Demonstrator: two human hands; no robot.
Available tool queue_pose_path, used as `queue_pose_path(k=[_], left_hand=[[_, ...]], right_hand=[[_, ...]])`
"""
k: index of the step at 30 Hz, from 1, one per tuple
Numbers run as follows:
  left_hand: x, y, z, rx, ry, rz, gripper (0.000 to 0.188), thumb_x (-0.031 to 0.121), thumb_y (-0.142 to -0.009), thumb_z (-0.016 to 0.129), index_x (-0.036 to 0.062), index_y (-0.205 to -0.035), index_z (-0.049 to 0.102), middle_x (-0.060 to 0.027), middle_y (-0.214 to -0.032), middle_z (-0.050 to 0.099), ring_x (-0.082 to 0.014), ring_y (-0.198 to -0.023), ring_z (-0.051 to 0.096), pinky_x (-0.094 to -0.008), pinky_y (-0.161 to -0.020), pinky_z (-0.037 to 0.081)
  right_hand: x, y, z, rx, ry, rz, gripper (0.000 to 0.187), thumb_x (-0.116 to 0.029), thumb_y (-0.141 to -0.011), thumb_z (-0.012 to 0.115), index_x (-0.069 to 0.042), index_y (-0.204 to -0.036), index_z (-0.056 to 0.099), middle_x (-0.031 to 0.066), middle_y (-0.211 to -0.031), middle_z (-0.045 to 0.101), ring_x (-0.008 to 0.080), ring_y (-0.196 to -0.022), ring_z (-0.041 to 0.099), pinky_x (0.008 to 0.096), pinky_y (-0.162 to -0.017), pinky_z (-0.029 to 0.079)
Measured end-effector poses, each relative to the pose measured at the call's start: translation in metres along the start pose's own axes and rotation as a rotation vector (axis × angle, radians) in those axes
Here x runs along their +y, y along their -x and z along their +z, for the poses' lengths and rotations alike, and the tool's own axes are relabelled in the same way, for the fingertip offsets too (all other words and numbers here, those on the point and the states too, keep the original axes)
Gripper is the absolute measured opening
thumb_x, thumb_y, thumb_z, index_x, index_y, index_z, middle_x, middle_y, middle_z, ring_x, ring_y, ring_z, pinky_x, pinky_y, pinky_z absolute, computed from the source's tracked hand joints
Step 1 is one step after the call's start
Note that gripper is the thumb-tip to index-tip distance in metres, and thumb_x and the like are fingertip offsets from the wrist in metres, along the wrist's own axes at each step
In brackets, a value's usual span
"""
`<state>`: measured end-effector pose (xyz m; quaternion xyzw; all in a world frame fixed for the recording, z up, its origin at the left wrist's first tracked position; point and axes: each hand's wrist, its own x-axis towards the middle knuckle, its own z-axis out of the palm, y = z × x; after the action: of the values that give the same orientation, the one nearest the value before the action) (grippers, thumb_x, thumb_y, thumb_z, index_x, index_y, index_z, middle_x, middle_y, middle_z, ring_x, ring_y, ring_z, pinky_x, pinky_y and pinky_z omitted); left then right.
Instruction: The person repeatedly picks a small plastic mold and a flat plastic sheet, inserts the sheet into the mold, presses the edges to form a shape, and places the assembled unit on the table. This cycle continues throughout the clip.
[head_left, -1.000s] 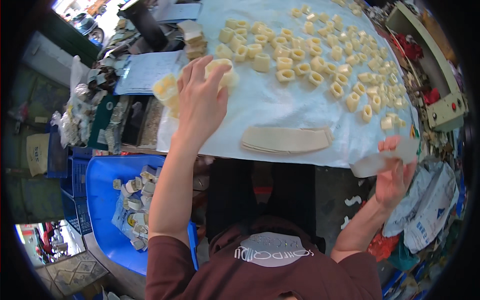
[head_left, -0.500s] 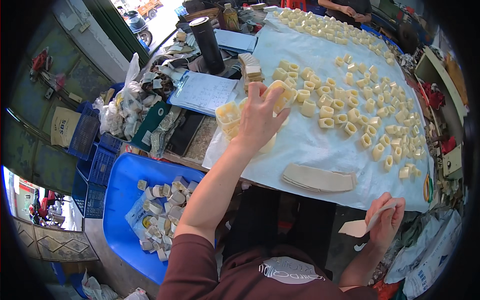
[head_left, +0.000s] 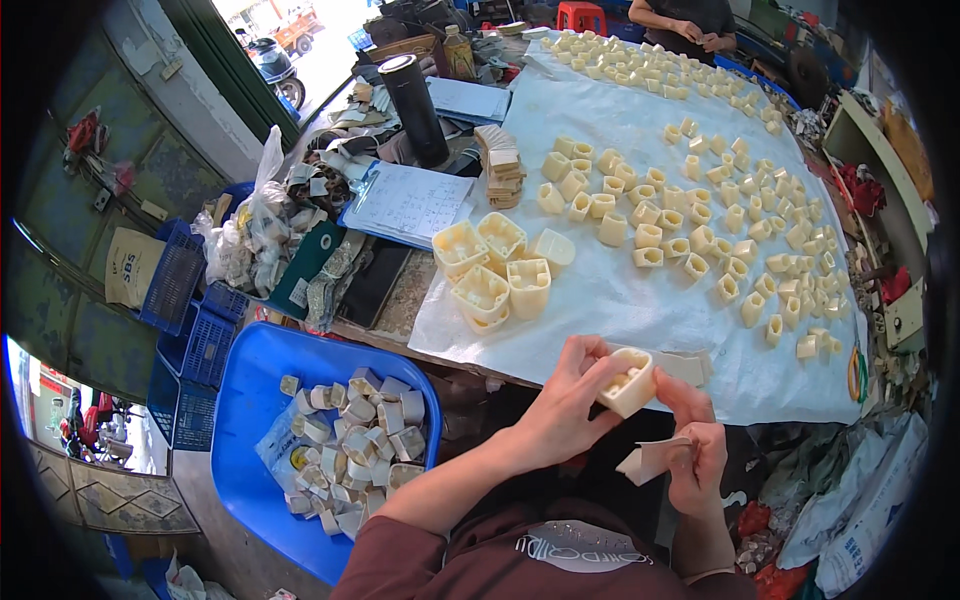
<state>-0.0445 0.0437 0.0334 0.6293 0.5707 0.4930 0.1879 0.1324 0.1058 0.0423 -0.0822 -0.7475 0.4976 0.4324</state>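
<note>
My left hand (head_left: 563,408) grips a cream hollow plastic block (head_left: 628,384) just off the table's front edge, its open, ribbed side facing up. My right hand (head_left: 700,445) pinches a folded beige strip (head_left: 650,460), perhaps sandpaper, and its fingers also reach the block's right side. Behind the hands, partly covered, a stack of similar beige strips (head_left: 688,367) lies on the white sheet (head_left: 560,305). Several more hollow blocks (head_left: 529,290) are clustered at the table's near left corner. Many shorter cream tube pieces (head_left: 648,236) spread over the middle and right.
At lower left, a blue tub (head_left: 232,440) holds many blocky pieces (head_left: 362,440). A clipboard (head_left: 408,203), a black flask (head_left: 415,112) and a beige stack (head_left: 500,168) line the table's left side. Scissors (head_left: 857,376) lie at the right edge. Another person (head_left: 690,28) works across the table.
My left hand has come from the block cluster toward my body, bringing one block with it. My right hand has moved left with the strip, up against that block.
</note>
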Motion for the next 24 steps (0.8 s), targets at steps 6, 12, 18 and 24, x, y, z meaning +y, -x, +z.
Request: queue_pose_path(k=[6,12,18,24], left_hand=[[0.001,0.020,0.010,0.377,0.240,-0.149,0.062,-0.004,-0.060,0.076,0.0066,-0.115,0.050,-0.0095,-0.095,0.055,-0.0239,-0.083,0.059,-0.0296,-0.065,0.049],[0.000,0.025,0.000,0.184,0.105,0.070,0.047,-0.005,-0.065,0.075,0.0040,-0.103,0.049,-0.0145,-0.113,0.052,-0.0239,-0.106,0.054,-0.0351,-0.084,0.047],[0.008,0.041,0.014,0.261,0.553,-0.322,0.047,-0.007,-0.076,0.065,0.0057,-0.114,0.041,-0.0111,-0.107,0.054,-0.0187,-0.094,0.057,-0.0287,-0.081,0.048],[-0.001,0.052,0.008,-0.058,0.242,-0.246,0.050,-0.016,-0.067,0.063,0.0081,-0.109,0.050,-0.0110,-0.114,0.044,-0.0210,-0.101,0.049,-0.0278,-0.078,0.045]], right_hand=[[0.000,0.003,0.007,-0.003,-0.079,-0.016,0.018,-0.019,-0.095,0.045,-0.004,-0.098,0.036,0.0344,-0.123,0.040,0.0422,-0.116,0.046,0.0484,-0.090,0.043],[0.004,0.011,0.007,0.013,-0.389,0.150,0.020,-0.020,-0.095,0.045,-0.003,-0.103,0.038,0.0320,-0.127,0.038,0.0399,-0.115,0.048,0.0480,-0.090,0.044],[-0.003,0.009,-0.007,0.066,0.011,0.243,0.013,0.001,-0.084,0.055,-0.002,-0.095,0.049,0.0214,-0.109,0.053,0.0252,-0.085,0.062,0.0303,-0.066,0.048],[-0.013,0.000,-0.012,-0.224,0.126,0.475,0.010,-0.003,-0.080,0.064,-0.002,-0.089,0.059,0.0084,-0.070,0.062,0.0159,-0.061,0.061,0.0261,-0.054,0.045]])
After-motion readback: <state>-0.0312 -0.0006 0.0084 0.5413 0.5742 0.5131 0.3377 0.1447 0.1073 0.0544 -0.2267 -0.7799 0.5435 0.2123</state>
